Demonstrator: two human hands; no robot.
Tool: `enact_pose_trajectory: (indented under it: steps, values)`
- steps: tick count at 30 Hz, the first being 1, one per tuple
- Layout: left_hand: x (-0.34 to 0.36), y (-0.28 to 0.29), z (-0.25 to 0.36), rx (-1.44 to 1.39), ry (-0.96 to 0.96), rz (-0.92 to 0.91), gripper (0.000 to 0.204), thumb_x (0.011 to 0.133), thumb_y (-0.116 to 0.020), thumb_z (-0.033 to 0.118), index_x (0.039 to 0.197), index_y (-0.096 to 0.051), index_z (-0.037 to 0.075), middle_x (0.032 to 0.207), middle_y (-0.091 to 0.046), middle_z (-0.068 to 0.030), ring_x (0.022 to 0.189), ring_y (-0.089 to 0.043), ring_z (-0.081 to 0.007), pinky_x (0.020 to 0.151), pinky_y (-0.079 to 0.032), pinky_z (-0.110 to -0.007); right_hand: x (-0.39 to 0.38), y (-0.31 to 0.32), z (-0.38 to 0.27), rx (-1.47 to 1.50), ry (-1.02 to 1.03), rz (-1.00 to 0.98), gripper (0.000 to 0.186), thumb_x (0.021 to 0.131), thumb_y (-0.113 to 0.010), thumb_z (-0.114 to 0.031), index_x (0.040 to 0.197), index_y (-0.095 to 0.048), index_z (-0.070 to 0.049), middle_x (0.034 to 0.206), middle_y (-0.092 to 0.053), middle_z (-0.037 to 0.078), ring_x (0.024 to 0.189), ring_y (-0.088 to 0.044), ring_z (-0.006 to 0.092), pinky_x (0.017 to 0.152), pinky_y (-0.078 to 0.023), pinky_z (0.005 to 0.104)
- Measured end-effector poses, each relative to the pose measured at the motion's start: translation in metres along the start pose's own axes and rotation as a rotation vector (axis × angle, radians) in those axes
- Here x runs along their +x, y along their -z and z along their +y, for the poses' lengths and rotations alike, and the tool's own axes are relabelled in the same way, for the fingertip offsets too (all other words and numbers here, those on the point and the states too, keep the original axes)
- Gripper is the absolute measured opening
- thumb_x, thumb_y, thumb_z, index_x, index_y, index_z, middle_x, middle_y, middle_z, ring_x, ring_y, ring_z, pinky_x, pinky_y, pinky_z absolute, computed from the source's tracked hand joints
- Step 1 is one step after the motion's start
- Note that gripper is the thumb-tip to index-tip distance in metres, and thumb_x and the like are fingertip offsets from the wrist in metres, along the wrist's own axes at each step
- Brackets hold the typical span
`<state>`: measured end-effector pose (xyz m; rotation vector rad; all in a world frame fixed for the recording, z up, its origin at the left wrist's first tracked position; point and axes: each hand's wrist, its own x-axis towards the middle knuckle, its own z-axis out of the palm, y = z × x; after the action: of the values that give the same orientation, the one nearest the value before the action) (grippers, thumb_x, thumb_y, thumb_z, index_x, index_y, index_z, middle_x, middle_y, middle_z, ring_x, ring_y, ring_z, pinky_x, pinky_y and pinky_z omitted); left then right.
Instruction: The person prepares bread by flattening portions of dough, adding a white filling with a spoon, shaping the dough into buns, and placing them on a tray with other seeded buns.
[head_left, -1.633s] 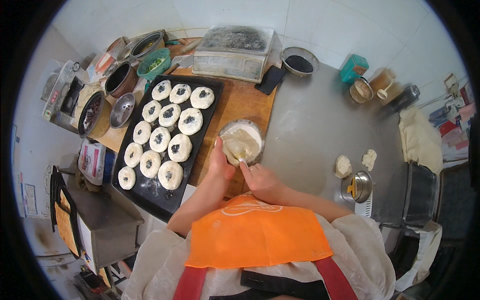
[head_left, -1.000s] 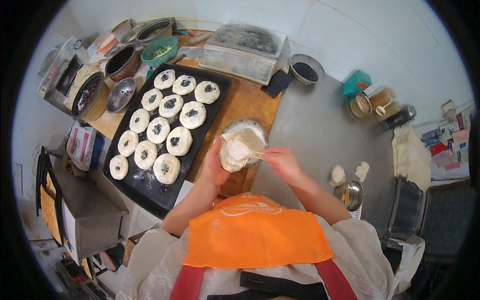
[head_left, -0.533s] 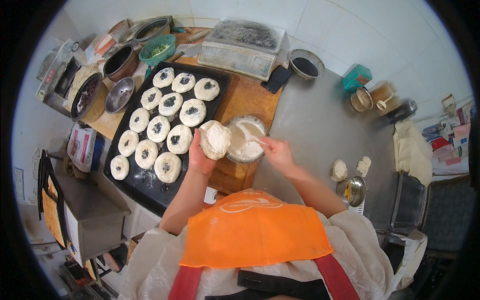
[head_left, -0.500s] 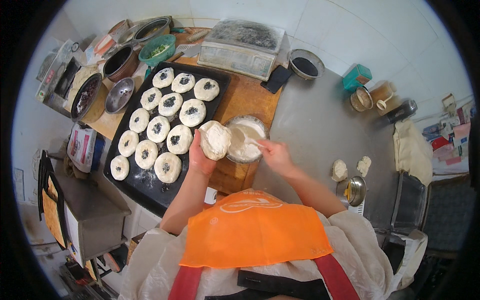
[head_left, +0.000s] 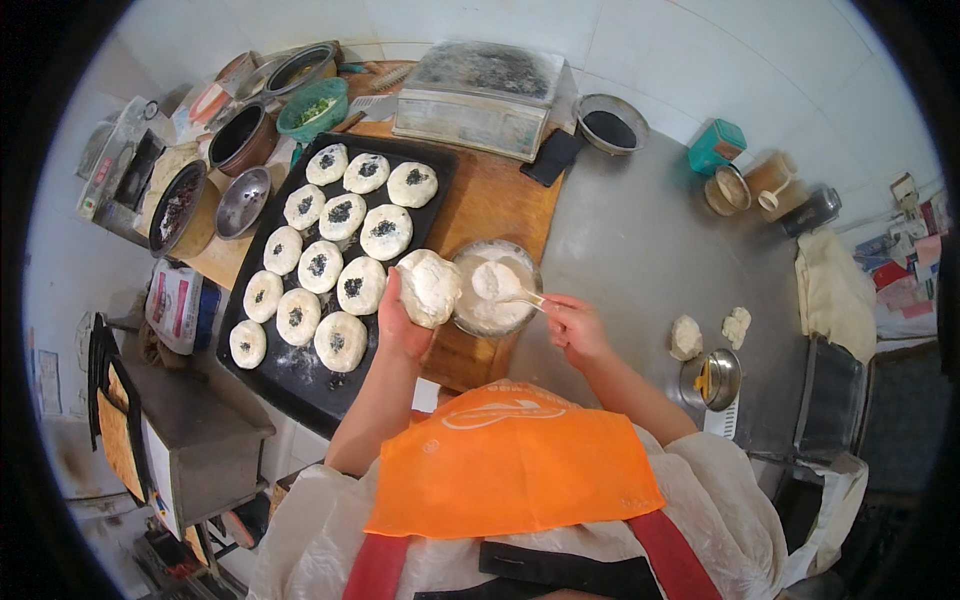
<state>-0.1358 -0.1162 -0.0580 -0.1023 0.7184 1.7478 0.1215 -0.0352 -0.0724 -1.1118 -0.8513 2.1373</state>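
Observation:
My left hand [head_left: 400,325] cups a round of pale dough [head_left: 432,288], its top dusted white, close to the tray's right edge. In my right hand [head_left: 575,325] is the handle of a spoon [head_left: 500,287], gripped between thumb and fingers. White powder or filling heaps in the spoon, which is over the metal bowl [head_left: 531,318] of the same white stuff. The dough round is beside the bowl's left rim. To the left, a black baking tray [head_left: 290,375] carries several flat dough rounds [head_left: 340,342] with dark seeds at their centres.
A flour-dusted scale [head_left: 475,95] stands at the back, with a black phone [head_left: 552,157] and a bowl of black seeds [head_left: 610,128] beside it. Containers of fillings [head_left: 180,210] crowd the far left. Two dough lumps [head_left: 686,338] lie right, near a small metal bowl [head_left: 722,380].
The spoon has come up into view heaped with white stuff, and my right hand has shifted slightly right and down. My left hand still holds the dough round.

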Motion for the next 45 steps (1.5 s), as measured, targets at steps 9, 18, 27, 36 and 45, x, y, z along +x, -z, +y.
enact_pose_trajectory:
  steps: [9, 18, 27, 36, 45]
  values:
    - [0.004, -0.01, -0.028, 0.049, 0.118, -0.081, 0.059, 0.103, -0.035, 0.049, 0.14, -0.043, 0.004, 0.14, -0.051, -0.0121, 0.129, -0.049, -0.0298, 0.108, -0.038, -0.046, -0.022, -0.053, -0.014, -1.031, 1.041, -0.054, 0.023, 0.087, -0.066, -0.007, 0.108, -0.067, 0.0, 0.076, -0.068, 0.015, 0.06, -0.062, 0.025, 0.058, -0.05, 0.0331]
    - [-0.004, -0.018, -0.032, 0.028, 0.15, -0.118, 0.057, 0.103, -0.033, 0.048, 0.14, -0.043, 0.006, 0.14, -0.051, -0.0115, 0.129, -0.049, -0.0302, 0.108, -0.039, -0.047, -0.023, -0.049, -0.026, -0.341, 0.243, -0.08, 0.021, 0.092, -0.062, -0.009, 0.11, -0.067, 0.002, 0.07, -0.058, -0.002, 0.057, -0.049, 0.008, 0.047, -0.037, 0.0253]
    - [-0.012, -0.03, -0.017, -0.034, 0.104, -0.122, 0.06, 0.102, -0.036, 0.05, 0.139, -0.044, 0.004, 0.138, -0.052, -0.0129, 0.127, -0.05, -0.0303, 0.108, -0.04, -0.047, 0.017, 0.013, -0.01, -0.539, 0.495, -0.18, 0.034, 0.089, -0.067, -0.014, 0.119, -0.063, 0.002, 0.086, -0.063, 0.004, 0.072, -0.057, 0.0127, 0.061, -0.046, 0.0266]
    - [-0.019, -0.044, -0.02, 0.002, 0.382, -0.183, 0.065, 0.1, -0.036, 0.054, 0.136, -0.046, 0.001, 0.13, -0.058, -0.0164, 0.118, -0.058, -0.0311, 0.1, -0.048, -0.047, 0.029, -0.042, -0.028, -0.433, 0.349, -0.457, 0.053, 0.071, -0.08, -0.006, 0.12, -0.062, 0.002, 0.101, -0.067, 0.006, 0.09, -0.06, 0.0108, 0.08, -0.05, 0.0271]
    - [-0.015, -0.035, -0.004, 0.328, 0.54, -0.19, 0.065, 0.1, -0.033, 0.057, 0.138, -0.044, 0.005, 0.125, -0.061, -0.0143, 0.109, -0.064, -0.0314, 0.083, -0.056, -0.045, 0.025, -0.046, -0.044, -0.806, 0.295, -0.316, 0.033, 0.072, -0.079, -0.009, 0.102, -0.068, -0.001, 0.082, -0.07, 0.005, 0.075, -0.063, 0.0097, 0.07, -0.05, 0.0256]
